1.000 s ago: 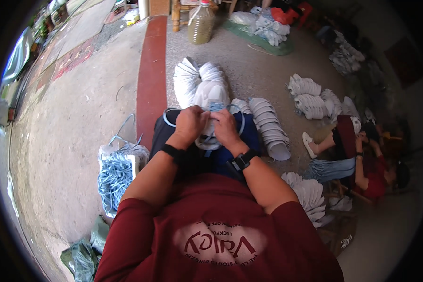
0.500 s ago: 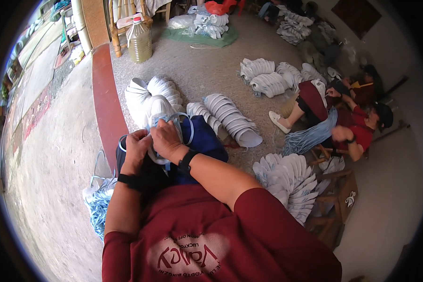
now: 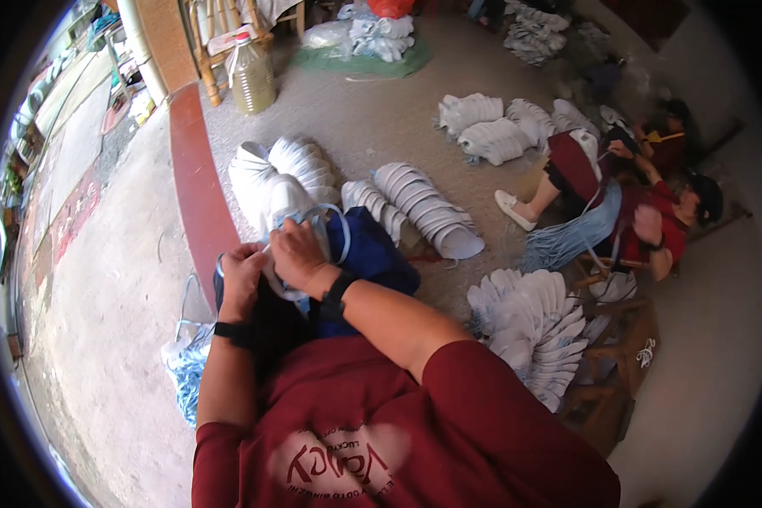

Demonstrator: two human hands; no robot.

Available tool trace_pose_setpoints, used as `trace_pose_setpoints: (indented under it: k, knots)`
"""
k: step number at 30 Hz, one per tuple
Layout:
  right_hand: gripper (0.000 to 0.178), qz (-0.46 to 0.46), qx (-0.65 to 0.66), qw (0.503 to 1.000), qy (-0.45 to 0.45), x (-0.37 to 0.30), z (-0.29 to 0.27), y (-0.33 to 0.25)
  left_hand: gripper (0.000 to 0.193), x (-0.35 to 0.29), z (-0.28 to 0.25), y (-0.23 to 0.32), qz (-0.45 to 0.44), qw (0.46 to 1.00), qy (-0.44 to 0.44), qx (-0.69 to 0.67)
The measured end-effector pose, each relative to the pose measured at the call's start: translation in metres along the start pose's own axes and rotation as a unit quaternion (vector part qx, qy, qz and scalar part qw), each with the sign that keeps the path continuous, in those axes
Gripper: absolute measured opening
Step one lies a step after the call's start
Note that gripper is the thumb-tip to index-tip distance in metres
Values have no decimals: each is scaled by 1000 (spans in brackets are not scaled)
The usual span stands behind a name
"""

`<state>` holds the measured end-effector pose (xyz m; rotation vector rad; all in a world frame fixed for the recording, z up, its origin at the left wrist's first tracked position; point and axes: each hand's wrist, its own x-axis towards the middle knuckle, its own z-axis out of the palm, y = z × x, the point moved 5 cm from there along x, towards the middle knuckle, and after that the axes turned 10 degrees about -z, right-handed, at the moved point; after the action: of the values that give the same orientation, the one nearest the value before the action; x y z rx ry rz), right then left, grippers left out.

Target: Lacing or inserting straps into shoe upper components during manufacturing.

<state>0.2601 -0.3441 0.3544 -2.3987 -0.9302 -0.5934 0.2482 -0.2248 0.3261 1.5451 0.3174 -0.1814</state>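
A white shoe upper (image 3: 284, 200) rests at my lap, its near part hidden by my fingers. My right hand (image 3: 300, 257) is closed over its lace area. Just beside it, my left hand (image 3: 243, 269) pinches a light blue shoelace (image 3: 345, 234), which loops out to the right of the upper and also shows by the left fingers. The lace's exact path between the hands is mostly covered. Beyond the upper lie nested stacks of white shoe uppers (image 3: 306, 166). Dark blue cloth (image 3: 372, 258) covers the lap area under my right wrist.
Light blue laces (image 3: 191, 360) hang in a bundle left of me. More stacked uppers stand ahead (image 3: 427, 207) and at right (image 3: 529, 330), near a wooden stool (image 3: 605, 364). A co-worker (image 3: 652, 229) sits at right with laces over the lap. A capped plastic jug (image 3: 252, 80) stands far left.
My left hand has drawn slightly away from my right, with a bit of lace showing between them. The whole view has shifted a little. The co-worker's arm has moved.
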Motion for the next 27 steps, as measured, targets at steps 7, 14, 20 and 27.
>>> trace_pose_setpoints:
  k: [7, 14, 20, 27]
  knots:
    - [11, 159, 694, 701, -42, -36, -105, 11, 11, 0, 11, 4, 18, 1000, 4, -9]
    - [14, 157, 662, 730, -64, -68, -90, 23, 16, -13, 72, 52, 195, 818, 18, 541]
    - [20, 189, 576, 794, -47, -81, -94, 43, 10, -16, 67, 55, 241, 725, 21, 645]
    - [21, 390, 491, 701, 339, -290, -216, 213, 12, -80, -193, 14, 12, 663, 229, 713]
